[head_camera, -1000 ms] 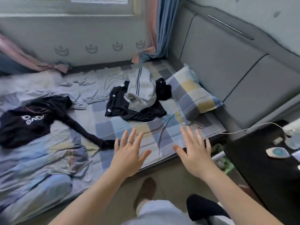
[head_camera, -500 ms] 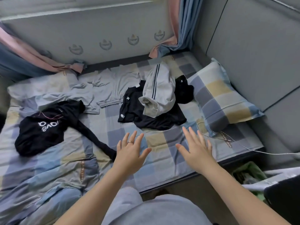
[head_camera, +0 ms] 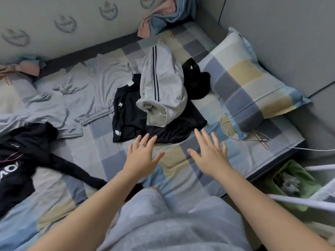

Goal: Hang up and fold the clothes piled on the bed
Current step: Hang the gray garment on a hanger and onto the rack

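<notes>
Both hands reach out over the checked bedsheet, empty and flat with fingers spread. The left hand, wearing a ring, has its fingertips at the near edge of the black T-shirt; whether they touch the cloth cannot be told. The right hand hovers just beside it, close to the shirt's near right corner. The clothes pile lies mid-bed: a grey pair of shorts with dark side stripes is draped on top of the black T-shirt, and another small black garment sits behind, against the checked pillow. A light grey garment lies spread out to the left, and a black long-sleeved top with white lettering lies further left. A white cable runs across the sheet near the pillow.
</notes>
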Motion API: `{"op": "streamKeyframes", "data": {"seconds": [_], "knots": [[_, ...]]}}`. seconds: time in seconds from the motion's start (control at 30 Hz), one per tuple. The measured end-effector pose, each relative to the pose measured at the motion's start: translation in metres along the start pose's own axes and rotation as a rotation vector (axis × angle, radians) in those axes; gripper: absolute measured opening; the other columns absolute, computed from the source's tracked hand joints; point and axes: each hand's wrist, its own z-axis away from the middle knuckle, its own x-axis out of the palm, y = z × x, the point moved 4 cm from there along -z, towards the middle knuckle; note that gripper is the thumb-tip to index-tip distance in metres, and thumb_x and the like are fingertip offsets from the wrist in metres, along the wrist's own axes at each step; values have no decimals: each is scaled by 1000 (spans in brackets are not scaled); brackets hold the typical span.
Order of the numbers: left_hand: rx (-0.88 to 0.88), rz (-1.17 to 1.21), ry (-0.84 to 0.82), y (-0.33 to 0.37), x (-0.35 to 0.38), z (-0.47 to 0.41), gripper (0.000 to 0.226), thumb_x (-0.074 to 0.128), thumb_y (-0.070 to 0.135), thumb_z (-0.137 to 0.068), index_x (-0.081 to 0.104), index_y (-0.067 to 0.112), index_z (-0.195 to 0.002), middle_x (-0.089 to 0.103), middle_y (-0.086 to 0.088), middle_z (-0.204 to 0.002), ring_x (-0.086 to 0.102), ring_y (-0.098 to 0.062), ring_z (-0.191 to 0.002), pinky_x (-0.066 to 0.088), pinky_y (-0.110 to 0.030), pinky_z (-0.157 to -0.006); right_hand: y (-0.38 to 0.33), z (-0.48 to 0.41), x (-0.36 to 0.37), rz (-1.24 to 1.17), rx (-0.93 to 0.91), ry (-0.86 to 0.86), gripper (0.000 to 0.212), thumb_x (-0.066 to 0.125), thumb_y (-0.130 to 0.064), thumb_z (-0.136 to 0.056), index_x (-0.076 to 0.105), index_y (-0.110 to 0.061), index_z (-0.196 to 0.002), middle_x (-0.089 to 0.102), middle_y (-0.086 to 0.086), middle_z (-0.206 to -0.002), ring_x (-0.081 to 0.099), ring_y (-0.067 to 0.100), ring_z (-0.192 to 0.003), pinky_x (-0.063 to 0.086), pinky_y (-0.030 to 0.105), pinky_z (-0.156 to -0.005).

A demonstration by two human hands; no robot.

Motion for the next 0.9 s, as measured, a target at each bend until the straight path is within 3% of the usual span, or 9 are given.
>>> {"op": "streamKeyframes", "data": {"seconds": [0.23,0.4,0.6,0.73,0.8,0.9], "knots": [[54,-46,-161,-73,37,-154,71,39,61,-99,16,31,-159,11,-2,-168,1,-26,-155,9,-49,-121,-12,-141,75,41,119,-125,74,38,-53,-102,-6,-38,-159,-3,-9,-169,-4,20,-155,7,50,-123],[181,-107,-27,-92,59,-270,80,56,49,-96,11,28,-159,13,-8,-167,7,-31,-154,15,-50,-121,-10,-244,116,73,107,-146,80,46,-49,-101,-6,-36,-159,3,-8,-169,2,20,-155,15,49,-120],[275,-276,206,-103,84,-396,85,63,34,-91,12,28,-159,14,-11,-166,10,-37,-152,13,-57,-120,0,-357,158,46,106,-82,94,58,-50,-96,-10,-33,-158,4,-9,-168,9,23,-153,28,58,-112],[242,-272,172,-107,113,-443,60,53,32,-97,29,31,-151,43,-8,-151,33,-35,-140,23,-59,-112,-5,-399,196,-31,100,-95,102,65,-52,-91,-10,-35,-158,4,-8,-167,13,25,-152,31,59,-112],[203,-224,135,-112,131,-453,42,49,29,-98,44,31,-140,53,-7,-134,48,-35,-124,33,-55,-102,-4,-413,211,-37,119,-92,87,64,-51,-92,9,-33,-157,12,-4,-164,20,28,-148,38,55,-109],[137,-99,194,-122,146,-455,29,43,15,-96,56,24,-120,57,-4,-106,55,-32,-99,37,-50,-87,1,-429,223,-113,166,-4,34,55,-38,-101,50,-28,-133,32,-1,-151,37,31,-132,45,49,-97]]}}
